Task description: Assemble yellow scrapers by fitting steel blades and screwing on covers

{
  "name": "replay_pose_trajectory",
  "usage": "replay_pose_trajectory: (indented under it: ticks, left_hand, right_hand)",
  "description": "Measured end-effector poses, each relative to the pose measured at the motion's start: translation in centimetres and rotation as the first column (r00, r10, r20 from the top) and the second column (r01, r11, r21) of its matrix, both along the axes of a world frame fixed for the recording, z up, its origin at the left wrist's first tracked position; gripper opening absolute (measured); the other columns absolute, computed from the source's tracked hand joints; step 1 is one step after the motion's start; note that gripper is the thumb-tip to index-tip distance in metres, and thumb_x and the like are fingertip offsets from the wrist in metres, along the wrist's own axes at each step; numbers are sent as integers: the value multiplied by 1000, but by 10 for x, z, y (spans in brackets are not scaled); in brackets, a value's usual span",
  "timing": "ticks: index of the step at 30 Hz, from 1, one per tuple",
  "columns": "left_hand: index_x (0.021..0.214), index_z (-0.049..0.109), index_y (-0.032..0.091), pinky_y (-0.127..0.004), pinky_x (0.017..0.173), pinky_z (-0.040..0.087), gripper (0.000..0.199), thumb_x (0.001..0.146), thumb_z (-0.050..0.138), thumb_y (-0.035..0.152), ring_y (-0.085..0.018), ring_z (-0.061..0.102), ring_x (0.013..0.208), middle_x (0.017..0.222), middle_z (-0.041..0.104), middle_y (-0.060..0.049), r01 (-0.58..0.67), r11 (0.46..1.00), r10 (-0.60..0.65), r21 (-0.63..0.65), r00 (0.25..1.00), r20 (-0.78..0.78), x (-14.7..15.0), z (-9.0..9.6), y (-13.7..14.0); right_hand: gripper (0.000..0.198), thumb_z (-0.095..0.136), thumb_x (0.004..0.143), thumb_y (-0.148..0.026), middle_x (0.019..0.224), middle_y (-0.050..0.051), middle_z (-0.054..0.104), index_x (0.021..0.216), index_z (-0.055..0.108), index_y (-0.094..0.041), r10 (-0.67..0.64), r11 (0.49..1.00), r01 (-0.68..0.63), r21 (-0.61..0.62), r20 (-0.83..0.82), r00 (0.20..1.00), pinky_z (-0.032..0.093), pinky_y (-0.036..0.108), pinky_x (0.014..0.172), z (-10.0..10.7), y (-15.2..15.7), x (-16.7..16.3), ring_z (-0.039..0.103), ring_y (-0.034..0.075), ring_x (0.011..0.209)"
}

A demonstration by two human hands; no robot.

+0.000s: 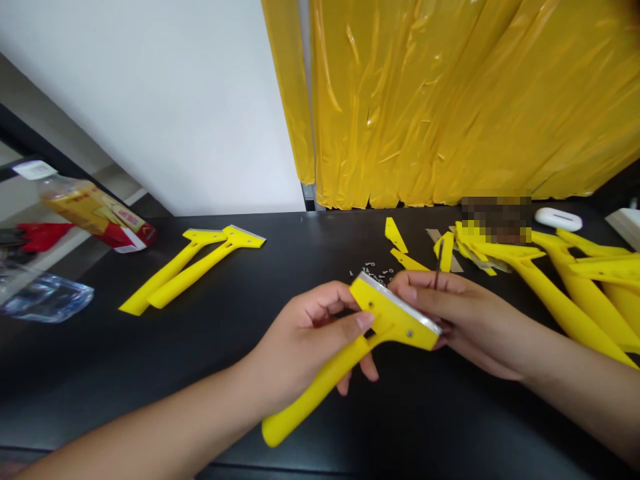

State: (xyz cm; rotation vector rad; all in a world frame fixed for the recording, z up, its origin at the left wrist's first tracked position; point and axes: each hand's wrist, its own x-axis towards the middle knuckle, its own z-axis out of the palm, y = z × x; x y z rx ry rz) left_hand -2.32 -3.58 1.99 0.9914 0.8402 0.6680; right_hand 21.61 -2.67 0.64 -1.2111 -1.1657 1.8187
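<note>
While the left hand (300,340) has its fingers closed round the neck of one yellow scraper (383,327), metal edge fitted, above the middle of the worktop (150,353), the right hand (470,307) meets the scraper's head, fingers curled round one thin dark rod (439,263). Also: two scrapers (193,275), overlapping, toward the far left corner; loose screws (369,267), just beyond the held head; yellow plates (396,235), near the far edge; yellow handles (565,307), several, toward the right edge; one white case (559,219), far right corner.
</note>
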Motion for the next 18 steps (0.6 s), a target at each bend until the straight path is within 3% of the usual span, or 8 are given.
replay_pose_trajectory:
  ticks: [3, 6, 12, 15, 18]
  left_hand:
    - [99, 67, 20, -19, 48, 54, 17, 103, 74, 35, -13, 66, 50, 71, 77, -6, -119, 992, 119, 32, 993, 2, -5, 1, 10]
    - [96, 65, 21, -21, 48, 55, 19, 100, 78, 35, -15, 67, 51, 72, 78, -5, -261, 964, 261, 43, 965, 12, -8, 2, 22]
    - [97, 65, 22, -23, 50, 57, 18, 99, 78, 34, -16, 69, 58, 74, 75, -3, -365, 930, 365, 33, 931, 24, -11, -2, 33]
    - [94, 64, 22, -22, 49, 56, 21, 96, 81, 33, -19, 73, 67, 76, 73, -2, -391, 919, 391, 38, 920, 25, -12, -4, 35]
    - [93, 64, 22, -22, 48, 56, 24, 92, 85, 33, -19, 75, 69, 79, 71, 0, -430, 902, 429, 42, 903, 22, -13, -4, 36]
  right_hand:
    - [49, 64, 97, -73, 77, -4, 51, 103, 61, -25, -102, 990, 94, 106, 67, 993, 30, 22, 46, -7, 7, 5, 35, 10, 56]
    - [43, 62, 101, -67, 86, 0, 59, 96, 58, -25, -196, 948, 139, 285, 181, 964, 38, 25, 48, -11, 14, 11, 46, 13, 64]
    - [28, 69, 103, -54, 77, 0, 58, 101, 73, -26, -299, 842, 45, 538, 395, 869, 41, 30, 63, -5, 15, 18, 52, 17, 74]
    - [28, 77, 97, -54, 79, -1, 61, 100, 73, -26, -376, 795, 93, 599, 366, 851, 40, 31, 61, 1, 13, 20, 52, 16, 69]
    - [33, 86, 89, -56, 87, 0, 67, 99, 74, -27, -404, 792, 239, 562, 189, 895, 44, 31, 61, 2, 14, 23, 55, 15, 68]
